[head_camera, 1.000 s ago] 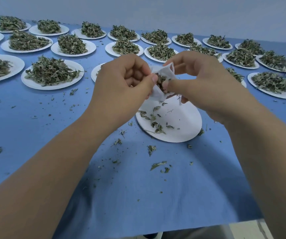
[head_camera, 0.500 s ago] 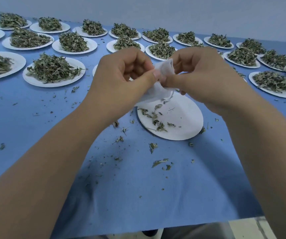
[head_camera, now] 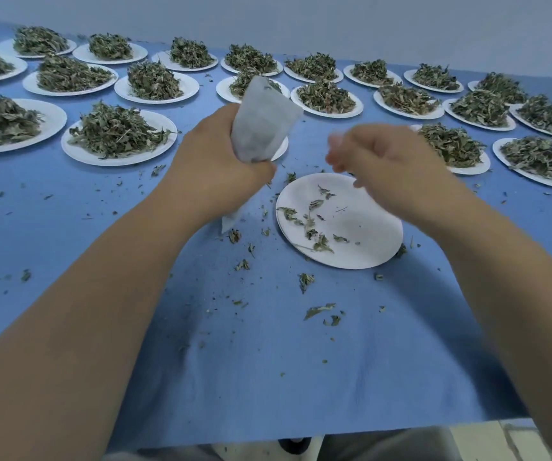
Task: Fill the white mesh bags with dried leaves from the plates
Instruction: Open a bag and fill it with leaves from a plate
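Observation:
My left hand (head_camera: 216, 161) grips a white mesh bag (head_camera: 263, 123) and holds it upright above the blue table; dark leaves show faintly through the mesh, and a white end of the bag sticks out below the hand. My right hand (head_camera: 387, 161) hovers blurred to the right of the bag, fingers loosely curled, holding nothing I can see. Beneath the hands lies a white plate (head_camera: 367, 247) with only a few dried leaf scraps (head_camera: 311, 221) left on it.
Several white plates heaped with dried leaves (head_camera: 118, 133) fill the back and both sides of the blue cloth (head_camera: 268, 361). Loose leaf crumbs are scattered around the near plate. The table's front edge runs near the bottom.
My right hand has let go of the bag and moved off to the right. My left hand now holds the bag alone, raised and turned upright.

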Action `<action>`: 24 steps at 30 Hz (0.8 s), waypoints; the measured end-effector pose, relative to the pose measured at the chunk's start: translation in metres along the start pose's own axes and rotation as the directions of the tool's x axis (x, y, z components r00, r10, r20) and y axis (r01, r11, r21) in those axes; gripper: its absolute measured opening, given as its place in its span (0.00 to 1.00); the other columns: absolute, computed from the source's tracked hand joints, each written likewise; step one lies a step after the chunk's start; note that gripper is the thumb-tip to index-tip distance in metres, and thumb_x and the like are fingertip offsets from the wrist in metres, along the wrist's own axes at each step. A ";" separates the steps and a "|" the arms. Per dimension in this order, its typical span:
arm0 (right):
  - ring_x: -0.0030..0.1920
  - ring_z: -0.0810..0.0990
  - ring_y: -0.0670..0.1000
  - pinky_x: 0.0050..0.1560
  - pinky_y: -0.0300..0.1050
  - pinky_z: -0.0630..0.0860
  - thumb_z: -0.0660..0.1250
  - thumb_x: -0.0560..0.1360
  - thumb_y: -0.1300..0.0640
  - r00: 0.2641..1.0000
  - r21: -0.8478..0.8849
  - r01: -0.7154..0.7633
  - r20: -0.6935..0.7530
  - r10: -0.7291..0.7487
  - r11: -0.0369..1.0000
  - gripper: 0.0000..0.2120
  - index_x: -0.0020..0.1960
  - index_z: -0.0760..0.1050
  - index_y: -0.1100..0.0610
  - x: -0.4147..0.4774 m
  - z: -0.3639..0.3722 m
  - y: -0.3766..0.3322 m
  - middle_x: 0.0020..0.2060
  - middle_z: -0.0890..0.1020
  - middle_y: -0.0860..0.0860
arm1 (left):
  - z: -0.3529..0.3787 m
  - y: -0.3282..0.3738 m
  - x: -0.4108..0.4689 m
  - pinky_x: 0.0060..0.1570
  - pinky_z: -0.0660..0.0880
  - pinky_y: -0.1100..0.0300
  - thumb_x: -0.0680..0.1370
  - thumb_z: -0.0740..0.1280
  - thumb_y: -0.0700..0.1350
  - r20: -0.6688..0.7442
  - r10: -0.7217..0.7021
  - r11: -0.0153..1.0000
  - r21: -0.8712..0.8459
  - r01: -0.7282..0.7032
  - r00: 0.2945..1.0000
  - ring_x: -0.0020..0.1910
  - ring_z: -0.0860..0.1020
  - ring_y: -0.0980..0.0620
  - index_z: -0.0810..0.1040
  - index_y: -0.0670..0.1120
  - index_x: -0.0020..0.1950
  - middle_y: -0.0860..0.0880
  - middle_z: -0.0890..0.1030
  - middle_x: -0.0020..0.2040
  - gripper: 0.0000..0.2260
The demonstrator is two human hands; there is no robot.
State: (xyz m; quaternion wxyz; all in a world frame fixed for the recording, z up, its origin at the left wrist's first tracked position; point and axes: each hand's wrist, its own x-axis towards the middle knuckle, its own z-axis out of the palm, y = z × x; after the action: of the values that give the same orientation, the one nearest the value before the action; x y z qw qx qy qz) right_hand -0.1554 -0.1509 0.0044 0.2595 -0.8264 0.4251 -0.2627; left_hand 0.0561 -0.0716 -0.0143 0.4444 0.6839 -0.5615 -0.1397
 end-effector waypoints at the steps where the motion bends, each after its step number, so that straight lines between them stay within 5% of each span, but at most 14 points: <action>1: 0.47 0.80 0.38 0.46 0.36 0.72 0.58 0.80 0.34 0.994 -0.143 0.029 0.112 -0.013 0.989 0.19 0.56 0.79 0.45 -0.007 0.004 0.005 0.51 0.83 0.41 | 0.003 -0.001 0.000 0.32 0.68 0.73 0.72 0.72 0.49 0.009 0.011 0.999 0.033 -0.011 1.000 0.40 0.74 0.74 0.71 0.61 0.54 0.62 0.77 0.45 0.15; 4: 0.64 0.73 0.47 0.57 0.39 0.67 0.55 0.80 0.35 0.932 -0.288 0.196 0.353 -0.087 0.937 0.26 0.70 0.71 0.50 -0.022 0.022 0.008 0.67 0.76 0.47 | 0.019 -0.003 -0.001 0.37 0.74 0.61 0.72 0.69 0.51 0.064 0.079 0.979 0.182 -0.090 0.995 0.43 0.77 0.59 0.74 0.57 0.55 0.56 0.80 0.46 0.13; 8: 0.46 0.75 0.50 0.49 0.46 0.71 0.59 0.82 0.43 0.888 -0.254 0.363 0.385 -0.251 0.897 0.17 0.53 0.74 0.57 -0.028 0.035 0.003 0.45 0.77 0.48 | 0.036 -0.009 0.002 0.33 0.71 0.57 0.71 0.66 0.49 0.102 0.102 0.959 0.254 -0.125 0.990 0.38 0.77 0.53 0.71 0.53 0.41 0.54 0.77 0.36 0.05; 16: 0.46 0.81 0.50 0.49 0.50 0.77 0.66 0.80 0.58 0.862 -0.230 0.474 0.318 -0.394 0.850 0.10 0.59 0.82 0.49 -0.049 0.022 0.014 0.48 0.86 0.45 | 0.042 -0.018 0.005 0.33 0.70 0.56 0.71 0.69 0.46 0.103 0.121 0.955 0.260 -0.144 0.987 0.37 0.76 0.51 0.70 0.49 0.38 0.51 0.76 0.34 0.08; 21: 0.62 0.79 0.51 0.60 0.53 0.76 0.59 0.84 0.56 0.899 -0.226 0.420 0.235 -0.369 0.879 0.14 0.66 0.77 0.52 -0.060 0.011 0.014 0.61 0.82 0.47 | 0.043 -0.016 0.002 0.33 0.71 0.55 0.70 0.67 0.46 0.083 0.141 0.946 0.283 -0.159 0.987 0.36 0.76 0.49 0.68 0.51 0.37 0.51 0.75 0.34 0.08; 24: 0.74 0.68 0.44 0.72 0.43 0.66 0.58 0.81 0.58 0.844 -0.150 0.455 0.387 -0.372 0.878 0.20 0.72 0.73 0.49 -0.063 0.003 0.007 0.73 0.73 0.44 | 0.044 -0.016 0.002 0.33 0.73 0.54 0.69 0.68 0.46 0.092 0.134 0.938 0.310 -0.157 0.987 0.37 0.76 0.50 0.70 0.51 0.39 0.52 0.76 0.35 0.07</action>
State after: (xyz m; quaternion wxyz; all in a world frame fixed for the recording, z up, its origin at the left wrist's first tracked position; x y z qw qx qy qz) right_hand -0.1888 -0.1010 -0.0159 0.1670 -0.9567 0.2113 -0.1106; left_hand 0.0363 -0.0936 -0.0505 0.3183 0.6975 -0.6408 -0.0383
